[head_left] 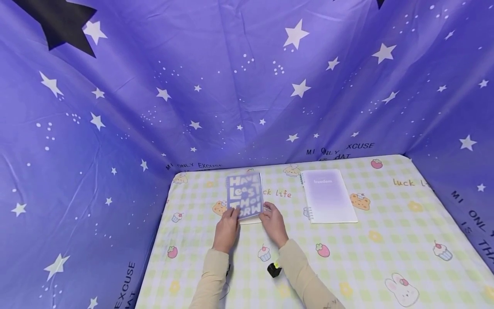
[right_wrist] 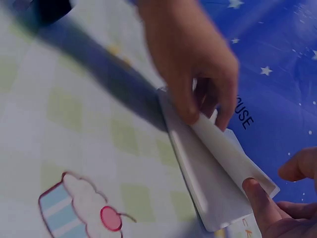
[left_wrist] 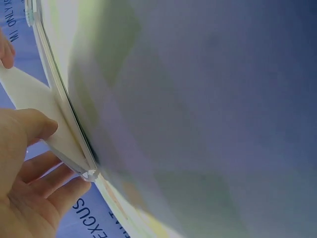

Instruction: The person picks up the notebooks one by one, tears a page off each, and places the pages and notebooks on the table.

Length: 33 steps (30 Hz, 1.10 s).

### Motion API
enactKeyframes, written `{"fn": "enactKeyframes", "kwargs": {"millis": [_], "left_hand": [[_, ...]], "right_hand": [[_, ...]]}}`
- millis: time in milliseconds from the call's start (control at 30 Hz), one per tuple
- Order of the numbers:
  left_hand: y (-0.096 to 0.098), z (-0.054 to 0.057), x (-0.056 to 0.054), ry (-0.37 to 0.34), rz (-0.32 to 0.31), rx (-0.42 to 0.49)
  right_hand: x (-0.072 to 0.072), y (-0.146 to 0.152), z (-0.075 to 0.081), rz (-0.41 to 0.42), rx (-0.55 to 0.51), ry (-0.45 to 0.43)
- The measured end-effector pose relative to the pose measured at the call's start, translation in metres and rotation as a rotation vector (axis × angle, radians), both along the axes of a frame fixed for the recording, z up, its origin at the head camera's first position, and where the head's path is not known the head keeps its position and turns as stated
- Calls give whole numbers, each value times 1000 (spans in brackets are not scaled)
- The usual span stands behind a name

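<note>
A blue spiral notebook (head_left: 244,193) with large pale lettering lies on the table, its front cover lifted at the near edge. White pages (right_wrist: 198,171) show beneath the raised cover. At the near left part of the cover, my left hand (head_left: 227,229) pinches it between thumb and fingers. My right hand (head_left: 274,221) is at the near right corner, its thumb touching the cover's underside and its other fingers spread apart from it. A second spiral notebook (head_left: 331,201), lilac and white and marked "freedom", lies closed to the right.
A light green checked cloth (head_left: 386,244) with cartoon prints covers the table. Near my right sleeve is a small black object (head_left: 274,270) with a yellow-green bit on it. Purple star-printed curtains (head_left: 239,86) enclose the table's back and sides.
</note>
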<state>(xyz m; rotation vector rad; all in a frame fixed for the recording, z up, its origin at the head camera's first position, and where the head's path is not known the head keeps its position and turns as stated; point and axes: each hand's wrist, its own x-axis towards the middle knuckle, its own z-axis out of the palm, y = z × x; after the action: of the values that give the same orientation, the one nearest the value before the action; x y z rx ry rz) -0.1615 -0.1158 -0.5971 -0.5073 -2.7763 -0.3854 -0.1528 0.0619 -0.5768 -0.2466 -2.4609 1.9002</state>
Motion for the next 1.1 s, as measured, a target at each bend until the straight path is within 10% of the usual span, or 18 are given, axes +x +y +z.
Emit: {"fn": "enactKeyframes", "kwargs": {"millis": [1100], "left_hand": [[-12, 2, 9, -130, 17, 243]], "right_hand": [[-3, -5, 23, 119, -279, 40]]}}
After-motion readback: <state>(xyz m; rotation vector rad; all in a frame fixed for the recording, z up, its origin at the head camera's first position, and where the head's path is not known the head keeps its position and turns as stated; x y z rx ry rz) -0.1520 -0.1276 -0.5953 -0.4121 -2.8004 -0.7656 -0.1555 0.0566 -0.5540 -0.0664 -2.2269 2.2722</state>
